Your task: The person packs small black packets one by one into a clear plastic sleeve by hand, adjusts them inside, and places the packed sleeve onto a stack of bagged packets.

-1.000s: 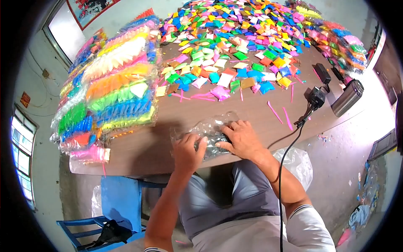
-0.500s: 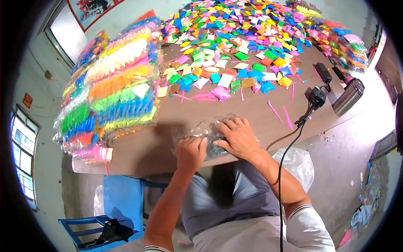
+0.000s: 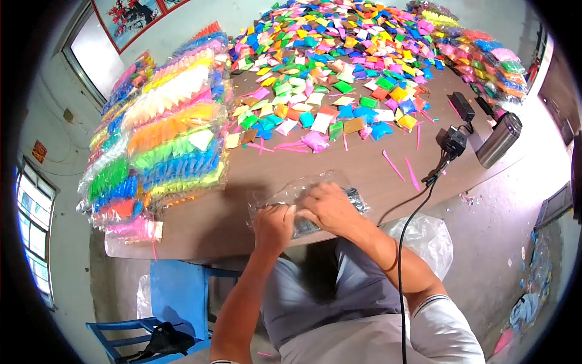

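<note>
A clear plastic bag (image 3: 327, 177) with dark contents (image 3: 305, 227) lies at the table's front edge. My left hand (image 3: 274, 227) is closed on the bag's left part, its fingers curled and thumb pressed in. My right hand (image 3: 329, 207) bends over the middle of the bag with its fingers gripping the film, close beside the left hand. More of the dark contents shows to the right of my right hand. The fingertips of both hands are partly hidden.
Bags of coloured packets (image 3: 176, 133) are stacked at left, more bags (image 3: 500, 60) at back right. A heap of loose packets (image 3: 339, 48) covers the back. Pink strips (image 3: 393, 165), a power adapter (image 3: 453, 142) with black cable and a steel flask (image 3: 500, 139) are at right.
My right hand has shifted left and slightly down, nearer the left hand, uncovering dark contents at the bag's right side. My left hand has moved slightly down.
</note>
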A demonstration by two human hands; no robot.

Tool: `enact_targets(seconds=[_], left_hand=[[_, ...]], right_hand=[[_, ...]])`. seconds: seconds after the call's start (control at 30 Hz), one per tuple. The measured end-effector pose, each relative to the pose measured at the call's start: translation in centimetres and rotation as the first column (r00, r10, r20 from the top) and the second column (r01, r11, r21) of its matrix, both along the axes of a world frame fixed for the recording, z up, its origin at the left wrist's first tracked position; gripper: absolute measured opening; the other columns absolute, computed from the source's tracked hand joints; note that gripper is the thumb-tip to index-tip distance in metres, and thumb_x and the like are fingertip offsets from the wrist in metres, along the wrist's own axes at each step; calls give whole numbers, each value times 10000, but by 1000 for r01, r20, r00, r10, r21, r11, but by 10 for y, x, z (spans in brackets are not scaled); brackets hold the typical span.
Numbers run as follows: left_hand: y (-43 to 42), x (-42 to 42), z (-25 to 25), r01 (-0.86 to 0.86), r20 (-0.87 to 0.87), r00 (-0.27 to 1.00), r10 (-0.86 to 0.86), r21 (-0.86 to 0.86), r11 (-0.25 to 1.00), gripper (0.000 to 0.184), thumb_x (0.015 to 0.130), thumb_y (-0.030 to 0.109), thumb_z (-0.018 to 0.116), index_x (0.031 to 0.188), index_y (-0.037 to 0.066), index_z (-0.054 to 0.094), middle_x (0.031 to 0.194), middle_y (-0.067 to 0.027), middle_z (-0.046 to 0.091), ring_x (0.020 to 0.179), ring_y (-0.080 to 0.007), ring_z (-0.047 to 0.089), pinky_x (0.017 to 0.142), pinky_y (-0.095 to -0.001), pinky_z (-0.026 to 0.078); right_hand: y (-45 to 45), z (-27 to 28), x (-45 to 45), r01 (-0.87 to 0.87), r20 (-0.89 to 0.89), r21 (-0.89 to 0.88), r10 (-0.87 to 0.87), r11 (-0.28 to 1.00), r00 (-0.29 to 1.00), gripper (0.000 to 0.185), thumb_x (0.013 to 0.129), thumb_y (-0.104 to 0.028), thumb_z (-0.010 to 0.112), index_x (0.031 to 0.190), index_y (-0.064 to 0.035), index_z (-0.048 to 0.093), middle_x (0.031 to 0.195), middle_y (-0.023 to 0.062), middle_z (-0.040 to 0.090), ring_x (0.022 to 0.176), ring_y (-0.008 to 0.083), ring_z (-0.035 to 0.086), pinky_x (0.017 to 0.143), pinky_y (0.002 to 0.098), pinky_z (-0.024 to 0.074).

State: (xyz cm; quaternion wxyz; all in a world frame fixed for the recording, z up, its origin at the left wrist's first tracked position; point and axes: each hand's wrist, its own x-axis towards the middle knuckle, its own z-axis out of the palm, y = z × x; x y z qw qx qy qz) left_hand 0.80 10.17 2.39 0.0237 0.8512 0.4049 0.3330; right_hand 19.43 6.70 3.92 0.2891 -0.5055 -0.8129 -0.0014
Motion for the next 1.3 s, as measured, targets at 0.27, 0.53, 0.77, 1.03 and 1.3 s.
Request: enact_targets(seconds=[0.27,0.53,0.77,1.03,1.3], left_hand=[[-4,3,4,-31,-26,999,31,-11,999,236,884,187,595,678,72,597,653,-107,599,684,-298,596,666,-421,432],[-5,3,3,-42,-27,999,42,-6,999,241,871,181,614,657,78,574,641,-105,588,666,-296,588,655,-417,426],[-3,3,1,-24,-18,1000,24,10,1000,234,862,171,610,651,80,570,640,-104,588,684,-294,594,665,-420,432],[-2,-2,1,12,-8,1000,-13,-81,997,199,881,179,585,740,45,626,725,-152,633,716,-361,613,657,-470,449],[15,-26,31,160,28,987,-158,-91,983,239,907,195,563,773,6,617,742,-198,619,683,-414,598,649,-480,467]], right_hand=[[-14,-4,35,169,-6,-6,-169,986,986,366,900,-405,597,1042,-75,664,962,104,625,900,298,561,786,419,437],[-8,-13,41,94,0,-86,-94,992,996,359,900,-407,590,893,-53,653,910,119,604,869,305,549,764,430,430],[-9,16,16,137,-90,81,-129,987,987,318,902,-349,611,1025,-65,680,1012,129,639,959,314,569,841,431,429],[6,-7,-10,13,-38,-77,-15,997,999,316,936,-356,547,875,-69,664,824,116,651,854,319,623,759,437,507],[5,-3,-11,23,-55,-83,-27,996,998,273,935,-295,546,865,-60,667,860,120,670,865,320,628,758,433,508]])
